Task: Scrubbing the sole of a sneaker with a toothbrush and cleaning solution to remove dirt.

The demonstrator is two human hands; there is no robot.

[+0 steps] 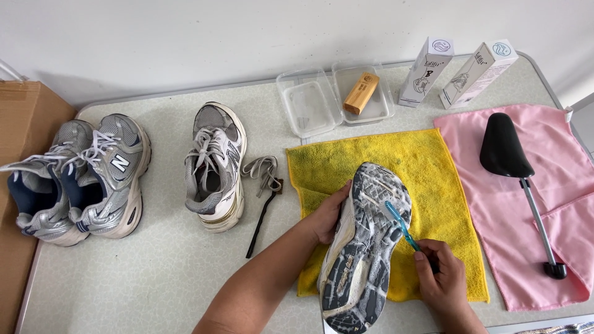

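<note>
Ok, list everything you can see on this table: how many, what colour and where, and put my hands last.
table: one, pale speckled, under everything
cardboard box: one, brown, far left edge
pair of sneakers: two, silver-grey with white laces, left side
single sneaker: one, grey and white, upright, centre left
loose laces: a bundle, grey, beside that sneaker
clear plastic case: one, open, at the back, wooden block inside
cartons: two, white, upright, back right
yellow cloth: one, centre
pink cloth: one, right
shoe tree: one, black with metal rod, on pink cloth
upturned sneaker: one, grey sole up, over yellow cloth
toothbrush: one, blue, on the sole
left hand: holds upturned sneaker
right hand: holds toothbrush
</note>
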